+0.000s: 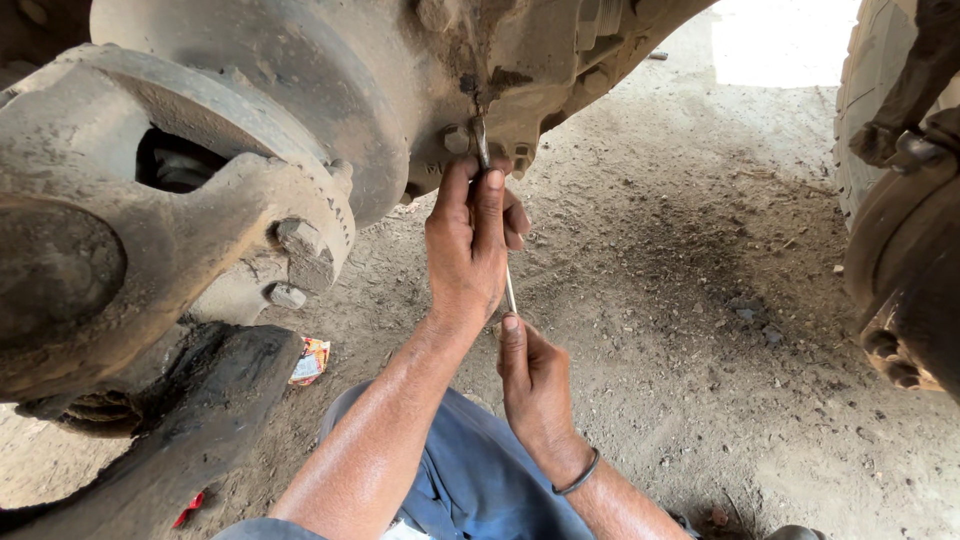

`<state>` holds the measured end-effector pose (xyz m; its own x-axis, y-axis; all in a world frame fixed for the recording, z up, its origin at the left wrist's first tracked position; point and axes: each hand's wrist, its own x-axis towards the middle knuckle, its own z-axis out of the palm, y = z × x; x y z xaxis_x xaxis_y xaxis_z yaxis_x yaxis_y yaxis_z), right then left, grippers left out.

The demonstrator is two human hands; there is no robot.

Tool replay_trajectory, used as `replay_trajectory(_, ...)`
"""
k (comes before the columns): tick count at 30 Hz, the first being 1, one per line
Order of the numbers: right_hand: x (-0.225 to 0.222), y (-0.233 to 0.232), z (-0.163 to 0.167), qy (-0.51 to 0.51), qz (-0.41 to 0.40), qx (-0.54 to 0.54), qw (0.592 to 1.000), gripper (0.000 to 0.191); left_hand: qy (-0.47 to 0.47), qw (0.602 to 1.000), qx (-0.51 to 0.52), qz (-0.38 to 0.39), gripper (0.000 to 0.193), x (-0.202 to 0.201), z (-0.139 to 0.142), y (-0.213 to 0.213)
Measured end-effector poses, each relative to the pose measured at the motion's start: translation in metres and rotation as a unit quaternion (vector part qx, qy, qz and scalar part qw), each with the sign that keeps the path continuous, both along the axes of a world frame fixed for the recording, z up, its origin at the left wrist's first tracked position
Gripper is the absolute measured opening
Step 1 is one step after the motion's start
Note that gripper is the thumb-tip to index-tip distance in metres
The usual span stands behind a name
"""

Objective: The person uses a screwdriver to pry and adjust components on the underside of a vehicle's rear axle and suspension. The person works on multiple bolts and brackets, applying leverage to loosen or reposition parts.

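Note:
Under a vehicle, a large dirt-caked axle housing (300,90) hangs above me. My left hand (468,245) is closed around the upper part of a thin metal rod tool (482,140), whose tip is pressed against a grimy seam near a bolt (456,138) on the housing. My right hand (535,385) sits just below, fingers closed on the rod's lower end (510,292). A dark bangle (580,475) is on my right wrist. My blue-trousered leg (470,470) lies below both arms.
A rusty hub with large nuts (305,255) fills the left side, resting on a black block (190,420). A tyre and brake drum (900,250) stand at the right edge. A small red and white wrapper (312,360) lies on the dusty, oil-stained ground (680,280).

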<state>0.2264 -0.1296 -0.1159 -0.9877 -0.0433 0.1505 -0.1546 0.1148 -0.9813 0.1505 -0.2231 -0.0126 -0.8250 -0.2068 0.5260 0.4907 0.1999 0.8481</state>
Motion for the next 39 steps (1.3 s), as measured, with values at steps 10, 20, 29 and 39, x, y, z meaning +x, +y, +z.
replay_trajectory(10, 0.012, 0.002, 0.000, -0.050, 0.008, -0.022, 0.998, 0.053, 0.016, 0.996, 0.031, -0.083, 0.035, 0.000, 0.000, -0.008)
replay_trajectory(20, -0.028, 0.049, 0.125, 0.079, -0.073, -0.105, 0.989, 0.053, 0.073, 0.988, -0.092, -0.105, 0.040, 0.010, 0.006, 0.015)
replay_trajectory(29, -0.031, 0.057, 0.046, 0.015, 0.089, -0.088, 0.992, 0.056, 0.145, 0.986, 0.019, 0.074, 0.016, -0.001, -0.014, 0.008)
replay_trajectory(39, 0.000, 0.031, 0.083, 0.099, -0.011, -0.040, 0.994, 0.042, 0.178, 0.982, -0.012, 0.056, 0.020, 0.001, -0.004, -0.002)
